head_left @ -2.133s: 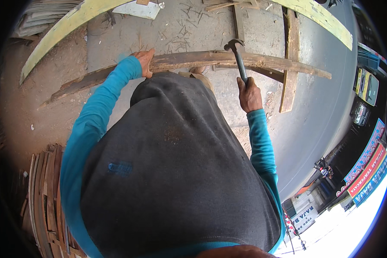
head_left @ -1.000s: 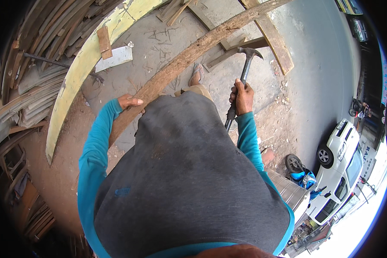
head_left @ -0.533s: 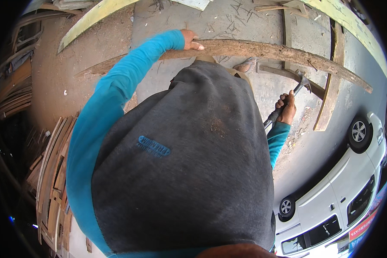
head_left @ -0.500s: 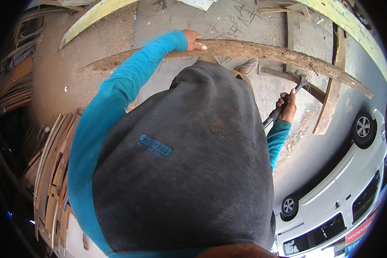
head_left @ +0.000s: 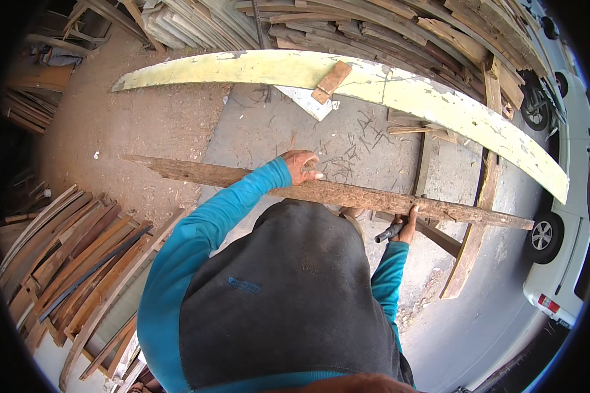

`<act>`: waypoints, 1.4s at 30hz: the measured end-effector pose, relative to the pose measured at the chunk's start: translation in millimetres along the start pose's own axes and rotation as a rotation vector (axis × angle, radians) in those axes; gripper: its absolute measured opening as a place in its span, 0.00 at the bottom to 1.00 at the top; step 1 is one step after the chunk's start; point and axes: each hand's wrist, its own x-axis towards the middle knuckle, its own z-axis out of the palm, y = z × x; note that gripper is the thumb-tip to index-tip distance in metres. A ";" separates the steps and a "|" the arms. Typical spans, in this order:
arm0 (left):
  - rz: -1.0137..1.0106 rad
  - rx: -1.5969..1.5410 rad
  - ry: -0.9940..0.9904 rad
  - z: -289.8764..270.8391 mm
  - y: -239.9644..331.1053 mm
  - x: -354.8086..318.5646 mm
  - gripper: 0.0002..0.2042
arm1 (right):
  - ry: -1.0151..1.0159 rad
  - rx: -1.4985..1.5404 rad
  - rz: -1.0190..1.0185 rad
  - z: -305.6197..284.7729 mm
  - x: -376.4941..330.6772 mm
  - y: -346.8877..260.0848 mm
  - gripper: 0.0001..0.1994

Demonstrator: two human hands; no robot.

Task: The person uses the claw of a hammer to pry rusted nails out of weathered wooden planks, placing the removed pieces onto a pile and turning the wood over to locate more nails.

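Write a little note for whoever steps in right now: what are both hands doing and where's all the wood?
Left hand: gripping the top edge of the long weathered plank, held level across the body.
Right hand: under the plank, closed on the hammer handle; hammer head hidden.
Around: pale yellow curved board lies on the concrete floor ahead; stacked planks on the left; a white car on the right.
Done: plank lifted.
Left: cannot tell from the picture.

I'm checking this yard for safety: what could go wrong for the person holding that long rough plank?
1. The left hand grips the weathered plank bare, so splinters or a hidden nail could cut it.
2. The right hand holds a dark tool handle while steadying the plank; that grip may slip.
3. Loose boards and scraps lie underfoot, a likely trip hazard.
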 end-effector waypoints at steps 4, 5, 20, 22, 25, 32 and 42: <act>0.115 -0.932 1.099 -61.9 -13.1 -18.9 0.23 | -0.024 -0.006 -0.056 1.1 5.0 8.8 0.26; 0.105 -1.086 1.192 -84.7 -23.9 -28.8 0.22 | -0.011 0.004 -0.082 1.9 5.5 11.8 0.26; -0.327 -1.717 0.278 62.2 -27.2 -30.4 0.54 | 0.179 0.127 -0.126 53.9 -11.4 33.0 0.25; -0.317 -1.943 0.601 62.4 -26.5 1.8 0.52 | 0.202 0.032 -0.046 57.3 -12.4 37.8 0.27; -0.414 -1.984 0.919 53.2 -39.6 41.1 0.50 | 0.188 0.051 -0.007 70.8 -5.2 43.8 0.28; -0.551 -1.943 0.956 45.3 -108.1 116.8 0.46 | 0.250 -0.211 0.166 74.0 15.7 50.6 0.30; -0.754 -1.960 0.856 1.0 -206.1 176.4 0.44 | 0.430 -0.004 0.104 35.0 -30.4 95.0 0.29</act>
